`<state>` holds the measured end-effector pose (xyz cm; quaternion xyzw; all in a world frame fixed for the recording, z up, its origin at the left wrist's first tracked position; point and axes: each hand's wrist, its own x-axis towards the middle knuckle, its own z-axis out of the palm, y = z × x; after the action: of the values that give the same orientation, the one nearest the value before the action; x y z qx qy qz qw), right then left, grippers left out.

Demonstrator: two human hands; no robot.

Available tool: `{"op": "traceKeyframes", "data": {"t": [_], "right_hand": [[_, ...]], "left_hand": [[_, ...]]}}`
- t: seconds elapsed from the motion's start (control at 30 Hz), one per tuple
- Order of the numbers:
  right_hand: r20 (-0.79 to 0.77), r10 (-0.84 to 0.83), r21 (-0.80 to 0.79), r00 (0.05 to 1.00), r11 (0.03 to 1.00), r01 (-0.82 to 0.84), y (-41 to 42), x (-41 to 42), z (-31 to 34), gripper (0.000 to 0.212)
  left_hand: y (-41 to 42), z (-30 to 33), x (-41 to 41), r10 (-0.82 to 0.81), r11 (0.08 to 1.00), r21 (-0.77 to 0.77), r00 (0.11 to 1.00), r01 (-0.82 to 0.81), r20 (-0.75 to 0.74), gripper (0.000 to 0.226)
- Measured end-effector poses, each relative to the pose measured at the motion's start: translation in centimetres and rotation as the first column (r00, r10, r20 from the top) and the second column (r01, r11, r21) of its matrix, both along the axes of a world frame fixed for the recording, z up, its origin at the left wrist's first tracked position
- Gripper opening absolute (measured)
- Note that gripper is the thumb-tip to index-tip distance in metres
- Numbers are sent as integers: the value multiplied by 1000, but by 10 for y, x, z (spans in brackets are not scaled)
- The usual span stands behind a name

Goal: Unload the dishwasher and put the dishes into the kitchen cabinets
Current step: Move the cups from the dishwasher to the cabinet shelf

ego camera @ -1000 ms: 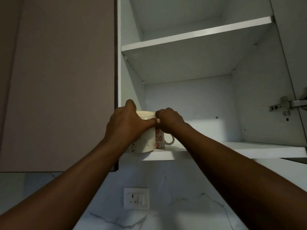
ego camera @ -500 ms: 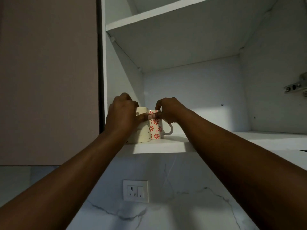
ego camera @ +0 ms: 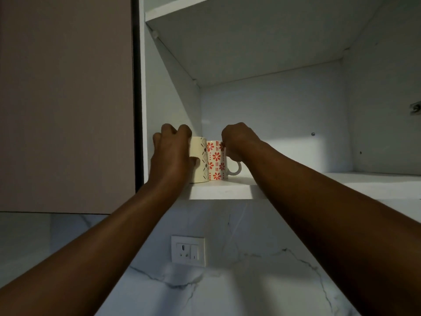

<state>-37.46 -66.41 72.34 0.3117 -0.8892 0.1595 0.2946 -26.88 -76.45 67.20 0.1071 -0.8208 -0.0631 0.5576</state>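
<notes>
Two mugs stand side by side at the left end of the lower cabinet shelf (ego camera: 296,185). The cream mug (ego camera: 200,160) with a dark line pattern is on the left, and my left hand (ego camera: 170,153) grips it with fingers over the rim and the thumb on its side. The white mug (ego camera: 216,160) with red flowers touches it on the right, handle pointing right. My right hand (ego camera: 239,142) holds this mug at the top of the handle, its fingers curled.
The upper shelf (ego camera: 250,26) spans the open cabinet above. A closed pink cabinet door (ego camera: 66,99) is at left. A hinge (ego camera: 415,108) shows on the right wall. Below are a marble backsplash and a wall socket (ego camera: 188,250).
The view has dropped, so the shelf looks higher. My hands have drawn apart a little along the two mugs, exposing more of the red-flowered mug. Both mugs stay on the shelf.
</notes>
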Motion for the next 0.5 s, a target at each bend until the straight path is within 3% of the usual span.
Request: {"op": "traceKeyframes", "data": {"t": [0.23, 0.37, 0.5], "right_hand": [[53, -22, 91, 998, 996, 17, 1, 1, -1, 10], [77, -3, -1, 997, 1000, 3, 6, 1, -2, 24], [85, -35, -86, 996, 995, 42, 10, 3, -1, 16]], "left_hand": [[-1, 7, -17, 45, 997, -58, 998, -43, 38, 50], [2, 11, -37, 111, 985, -141, 990, -98, 85, 55], [2, 17, -51, 80, 985, -161, 986, -57, 145, 51]]}}
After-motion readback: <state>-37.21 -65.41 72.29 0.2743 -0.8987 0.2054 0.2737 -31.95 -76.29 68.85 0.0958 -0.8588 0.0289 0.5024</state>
